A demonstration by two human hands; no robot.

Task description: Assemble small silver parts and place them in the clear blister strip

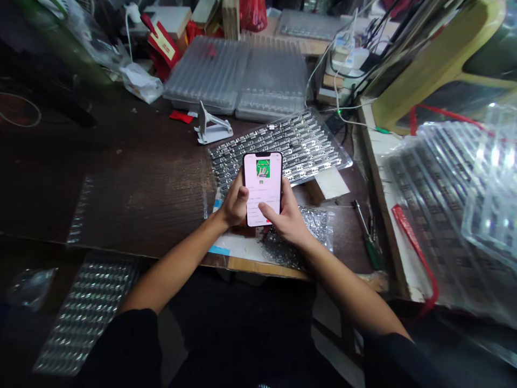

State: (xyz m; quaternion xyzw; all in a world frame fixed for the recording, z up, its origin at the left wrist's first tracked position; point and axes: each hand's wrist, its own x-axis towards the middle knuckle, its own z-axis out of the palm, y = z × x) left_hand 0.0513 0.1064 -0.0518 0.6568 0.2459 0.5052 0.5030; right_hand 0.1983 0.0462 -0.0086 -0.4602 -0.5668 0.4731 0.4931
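A smartphone (263, 188) with a lit pinkish-white screen and a small green picture near its top is held upright over the front of the dark table (161, 188). My left hand (235, 202) grips its left side, thumb at the edge. My right hand (287, 215) wraps the right side, and its thumb lies over the lower screen. Behind the phone is a clear tray (307, 143) filled with rows of small metal parts. Below and to the right, partly covered by my right hand, many tiny metal pieces (319, 223) lie on plastic.
Stacked clear ribbed trays (270, 75) stand at the back, with a white folding stand (212, 126) before them. A green-handled screwdriver (369, 242) lies at right. More trays (436, 178) and cables (337, 81) are on the right; another tray (89, 312) sits lower left.
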